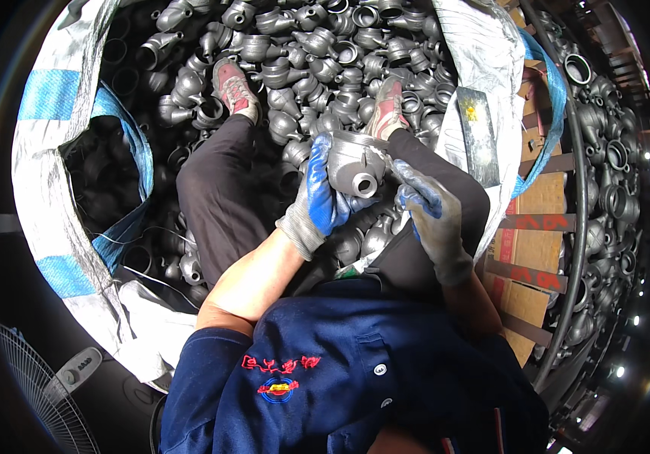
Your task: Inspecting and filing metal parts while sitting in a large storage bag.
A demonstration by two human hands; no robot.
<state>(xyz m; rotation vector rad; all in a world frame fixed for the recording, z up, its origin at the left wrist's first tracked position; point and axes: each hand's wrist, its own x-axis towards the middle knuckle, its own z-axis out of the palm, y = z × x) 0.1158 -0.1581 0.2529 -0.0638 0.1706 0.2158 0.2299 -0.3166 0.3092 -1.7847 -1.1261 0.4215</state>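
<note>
A grey cast-metal fitting (355, 165) is gripped by the curled fingers of the gloved left hand (316, 203) — the right hand (425, 208) is closed against its side, above heaped fittings (302, 45).

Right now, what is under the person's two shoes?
Both shoes stand on a heap of dark grey metal castings inside a big white and blue sack. The castings cover the bottom of the sack, so it cannot be seen.

we could not see the far side of the grey casting (353, 165) behind our left hand (317, 200); our legs hid castings in the sack (52, 189), whose shaded corner stayed unreadable.
</note>
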